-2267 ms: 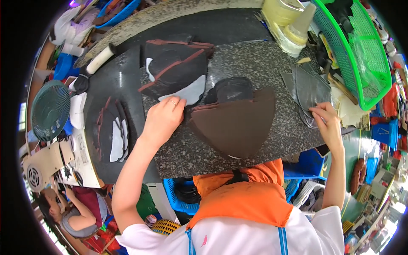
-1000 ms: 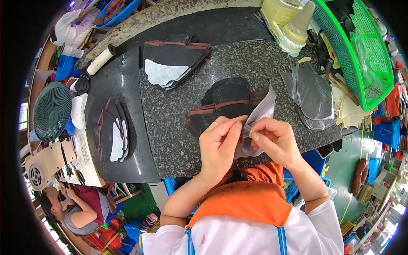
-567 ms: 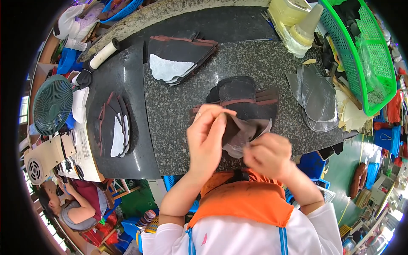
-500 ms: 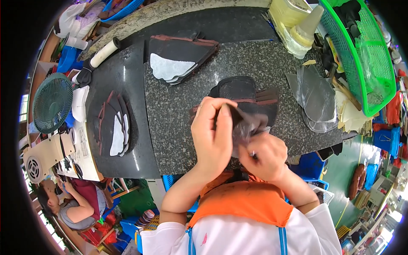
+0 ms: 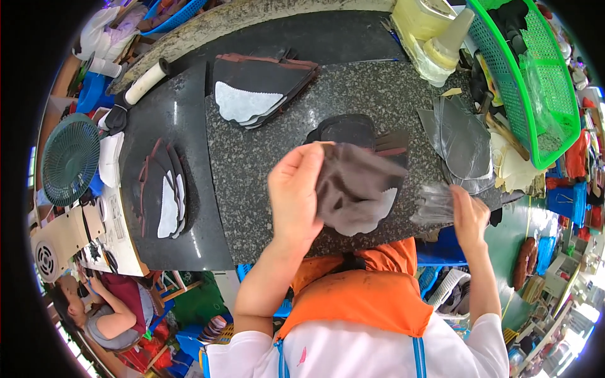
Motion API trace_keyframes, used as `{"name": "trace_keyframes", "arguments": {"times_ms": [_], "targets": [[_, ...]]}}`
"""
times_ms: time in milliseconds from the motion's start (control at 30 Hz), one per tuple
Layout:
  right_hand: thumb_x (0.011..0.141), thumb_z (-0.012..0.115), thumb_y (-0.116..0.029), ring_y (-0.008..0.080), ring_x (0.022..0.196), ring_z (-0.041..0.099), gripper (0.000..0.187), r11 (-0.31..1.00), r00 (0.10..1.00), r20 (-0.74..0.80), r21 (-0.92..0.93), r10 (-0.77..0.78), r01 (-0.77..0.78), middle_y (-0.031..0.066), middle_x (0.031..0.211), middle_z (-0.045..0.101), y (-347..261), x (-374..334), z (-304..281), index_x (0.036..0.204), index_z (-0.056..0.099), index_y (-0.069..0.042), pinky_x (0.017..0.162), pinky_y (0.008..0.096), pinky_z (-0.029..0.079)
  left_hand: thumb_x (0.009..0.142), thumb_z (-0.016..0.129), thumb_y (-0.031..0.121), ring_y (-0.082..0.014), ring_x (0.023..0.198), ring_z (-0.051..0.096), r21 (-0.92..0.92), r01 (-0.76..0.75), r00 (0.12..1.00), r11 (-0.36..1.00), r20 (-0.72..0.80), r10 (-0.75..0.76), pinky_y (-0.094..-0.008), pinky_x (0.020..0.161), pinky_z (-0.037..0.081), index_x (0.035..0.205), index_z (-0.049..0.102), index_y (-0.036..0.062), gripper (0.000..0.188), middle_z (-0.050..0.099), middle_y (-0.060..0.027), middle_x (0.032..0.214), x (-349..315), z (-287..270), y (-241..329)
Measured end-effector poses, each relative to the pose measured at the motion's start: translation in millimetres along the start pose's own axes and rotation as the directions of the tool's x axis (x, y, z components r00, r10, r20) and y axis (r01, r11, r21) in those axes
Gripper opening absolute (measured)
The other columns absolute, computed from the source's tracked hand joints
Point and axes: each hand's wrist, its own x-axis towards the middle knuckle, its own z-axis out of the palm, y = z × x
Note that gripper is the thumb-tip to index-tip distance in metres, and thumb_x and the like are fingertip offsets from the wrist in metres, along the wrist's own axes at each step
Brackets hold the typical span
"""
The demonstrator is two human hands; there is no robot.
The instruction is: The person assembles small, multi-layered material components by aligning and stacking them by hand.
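Note:
Near the middle of the speckled stone worktop (image 5: 252, 176), my left hand (image 5: 295, 189) is closed on the upper left edge of a dark brown shoe-upper piece (image 5: 356, 183). That piece hangs open, slightly blurred, with a pale patch at its lower right. Out to the right, my right hand (image 5: 469, 217) pinches a crumpled sheet of clear plastic film (image 5: 435, 205), apart from the piece. Behind the held piece lies a pile of black upper pieces (image 5: 346, 129), partly hidden. Grey teardrop-shaped sheets (image 5: 463, 142) lie beyond my right hand, with clear film by their lower edge.
Two fanned stacks of black pieces with white patches lie at the back (image 5: 271, 85) and on the left (image 5: 165, 189). A green plastic basket (image 5: 535, 94) stands at the right, beside a wrapped yellowish container with a cone (image 5: 444, 47). A person (image 5: 110, 315) sits at the lower left, by a green fan (image 5: 70, 159).
My right hand has moved away to the right with the clear film, off the brown piece. The piece has opened out flat in my left hand, which stays near its place.

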Motion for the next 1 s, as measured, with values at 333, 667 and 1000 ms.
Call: {"name": "trace_keyframes", "arguments": {"times_ms": [333,667,1000], "targets": [[0.097,0.042,-0.051,0.0268,0.128,0.047,0.072,-0.769,0.738,0.638,0.353,-0.219,-0.533,0.0150,0.140,0.046,-108.5,55.1,-22.2,0.144,0.032,0.002,0.110,0.0429,0.034,0.079,0.072,0.024,-0.0240,0.092,0.061,0.258,-0.897,0.336,0.358,0.925,0.176,-0.0372,0.085,0.050,0.123,0.060,0.0066,0.048,0.063,-0.0054,0.093,-51.8,14.9,-8.2],[0.099,0.047,-0.020,0.0217,0.111,0.059,0.045,-0.528,0.846,0.532,0.729,0.038,-0.435,0.0133,0.118,0.061,-114.7,63.0,-30.5,0.134,0.044,0.007,0.098,0.0368,0.047,0.097,0.055,0.027,-0.0190,0.106,0.060,-0.247,0.511,0.813,0.823,0.450,-0.369,-0.0366,0.094,0.047,0.119,0.054,0.0013,0.034,0.062,-0.0121,0.116,-39.5,-13.6,-23.0],[0.091,0.064,-0.012,0.0074,0.066,0.057,0.015,0.514,0.943,0.211,0.796,0.258,-0.319,0.0049,0.073,0.064,-111.2,61.5,-0.7,0.097,0.067,0.002,0.060,0.0251,0.046,0.085,0.067,0.005,-0.0172,0.083,0.059,0.796,-0.289,0.941,0.532,0.134,0.311,-0.0312,0.075,0.048,0.082,0.058,0.0029,0.010,0.064,-0.0059,0.086,-40.9,-46.2,4.6]]}}
